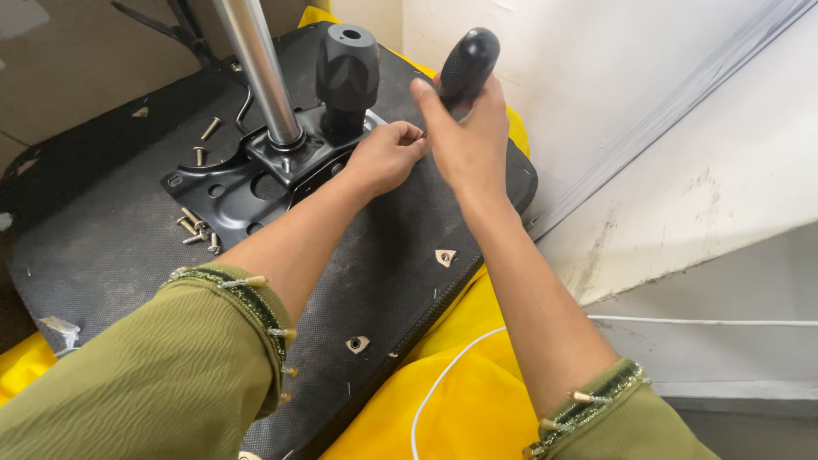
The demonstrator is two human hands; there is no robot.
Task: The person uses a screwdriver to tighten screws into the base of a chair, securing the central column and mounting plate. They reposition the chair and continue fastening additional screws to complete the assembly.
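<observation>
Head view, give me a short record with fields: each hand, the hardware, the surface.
right hand: grips a black screwdriver handle, tilted
left hand: closed, at the plate's edge under the handle; what it pinches is hidden
plate: black metal, on the seat base, with a chrome tube and a black knob
loose screws: clustered on the plate's left side
under it: yellow fabric

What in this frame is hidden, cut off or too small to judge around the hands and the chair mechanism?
Head view only:
- Screwdriver: only the black handle shows; the right hand covers shaft and tip.
- Whatever the left hand pinches: hidden by its curled fingers.
- Screw being worked, if any: behind both hands.
- Chrome column: cut off by the top edge.
- Loose screws: too small to tell head type.
- Black seat underside: left part runs out of frame.
</observation>
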